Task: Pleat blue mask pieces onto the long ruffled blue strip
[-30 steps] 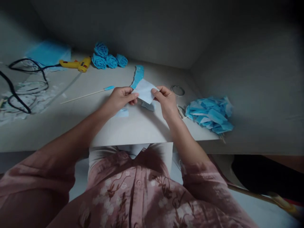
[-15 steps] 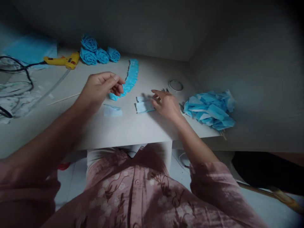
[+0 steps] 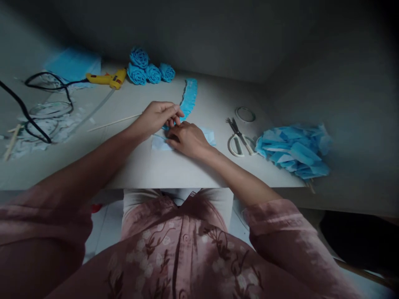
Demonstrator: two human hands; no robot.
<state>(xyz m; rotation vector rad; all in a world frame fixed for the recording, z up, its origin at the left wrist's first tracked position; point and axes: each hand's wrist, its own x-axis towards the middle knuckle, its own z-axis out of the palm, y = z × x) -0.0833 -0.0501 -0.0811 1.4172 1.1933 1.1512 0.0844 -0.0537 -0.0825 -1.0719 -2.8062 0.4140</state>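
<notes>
- The white table carries everything; its near edge runs across above the person's lap.
- A pile of blue paper scraps lies at the right, well apart from the hands.
- A black cable loops at the far left, over white offcuts and beside flat blue sheets.
- The left hand has its fingertips pinched together on the near end of the ruffled strip.
- The right hand lies knuckles-up on pale folded paper, touching the left hand. Its fingertips are tucked under, so its grasp cannot be told.
- The ruffled strip's long axis runs from near the back wall toward the person, bending slightly left, with nothing lying across it.
- Three blue paper roses sit behind it, beside a yellow glue gun; any print is too small to read.
- A wooden skewer slants under the left hand.
- Scissors lie right of the right hand, blades pointing away, with a tape ring beyond.
</notes>
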